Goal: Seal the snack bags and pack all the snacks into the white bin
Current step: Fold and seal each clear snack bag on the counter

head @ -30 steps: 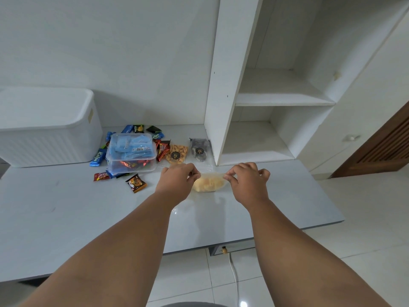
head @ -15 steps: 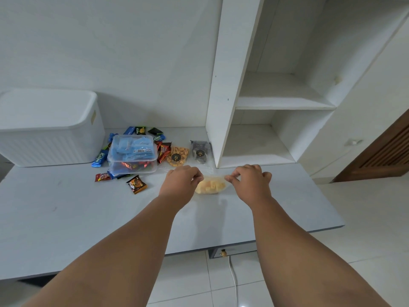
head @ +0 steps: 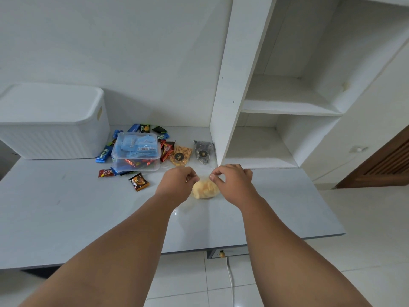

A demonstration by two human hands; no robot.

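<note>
On the pale table (head: 66, 218), left hand (head: 177, 185) and right hand (head: 232, 182), fingers curled, pinch the mouth of the yellow snack bag (head: 204, 191) lying between them. Sealing seems underway; loose snacks (head: 139, 181) beyond the left hand await the white bin (head: 51, 129) farther left.

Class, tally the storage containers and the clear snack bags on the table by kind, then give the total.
White bin: 1
Clear lidded box: 1
Clear snack bags: 3 (yellow chips bag, orange snack bag, dark biscuit bag)
Total: 5
</note>
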